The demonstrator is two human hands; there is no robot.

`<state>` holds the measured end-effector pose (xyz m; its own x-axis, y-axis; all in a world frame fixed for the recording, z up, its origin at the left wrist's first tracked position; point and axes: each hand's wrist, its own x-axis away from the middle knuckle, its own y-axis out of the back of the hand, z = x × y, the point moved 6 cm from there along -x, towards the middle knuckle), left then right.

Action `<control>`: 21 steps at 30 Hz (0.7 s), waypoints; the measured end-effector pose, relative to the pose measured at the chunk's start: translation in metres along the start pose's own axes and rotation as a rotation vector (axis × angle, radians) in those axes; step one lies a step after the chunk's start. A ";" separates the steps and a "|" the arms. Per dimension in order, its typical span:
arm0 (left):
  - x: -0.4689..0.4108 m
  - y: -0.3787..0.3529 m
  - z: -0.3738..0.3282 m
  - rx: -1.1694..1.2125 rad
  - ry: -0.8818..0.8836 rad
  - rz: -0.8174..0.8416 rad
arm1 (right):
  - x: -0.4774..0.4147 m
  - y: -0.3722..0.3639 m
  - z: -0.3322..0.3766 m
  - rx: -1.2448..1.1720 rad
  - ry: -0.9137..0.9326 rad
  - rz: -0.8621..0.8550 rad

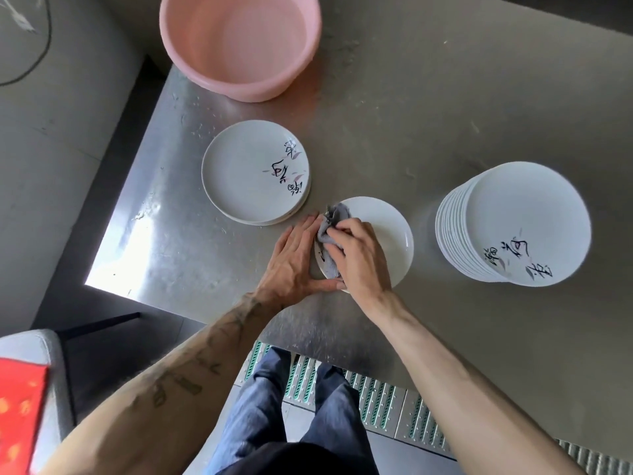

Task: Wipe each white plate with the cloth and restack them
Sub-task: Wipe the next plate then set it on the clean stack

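- White round plate (387,234): right hand (359,262) grips grey cloth (337,216) on it, left hand (294,258) flat at rim.
- Near: pink plastic basin (239,89), low plate stack (246,166), tall plate stack (527,214); writing unreadable.

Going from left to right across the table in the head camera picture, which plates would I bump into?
First the short stack of plates → single plate under the cloth → tall stack of plates.

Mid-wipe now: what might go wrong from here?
1. The plate lies flat on the smooth metal table, steadied only by the left hand with straight fingers at its rim; a hard rub by the right hand with the cloth might slide it.
2. The tall stack stands close on the right; a swinging arm might knock it.
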<state>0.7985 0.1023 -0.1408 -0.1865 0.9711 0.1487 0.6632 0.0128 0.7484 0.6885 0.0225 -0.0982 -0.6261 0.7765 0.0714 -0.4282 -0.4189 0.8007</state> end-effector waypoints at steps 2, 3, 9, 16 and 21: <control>0.000 -0.001 0.001 -0.007 0.012 0.001 | -0.011 0.006 -0.005 0.023 -0.018 -0.017; -0.001 -0.002 0.003 -0.007 0.021 0.011 | -0.016 0.010 -0.010 0.045 -0.037 -0.040; -0.003 -0.005 0.006 -0.013 0.049 0.063 | -0.003 0.043 -0.056 0.174 -0.141 -0.181; -0.003 -0.005 0.005 -0.060 0.045 0.078 | -0.004 0.015 -0.024 0.018 -0.110 -0.100; -0.002 -0.004 0.001 -0.081 0.044 0.090 | 0.025 0.008 -0.011 -0.018 0.112 0.057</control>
<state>0.7973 0.1002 -0.1452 -0.1614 0.9560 0.2448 0.6180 -0.0955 0.7803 0.6626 0.0330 -0.0965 -0.7178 0.6945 0.0490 -0.4009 -0.4698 0.7865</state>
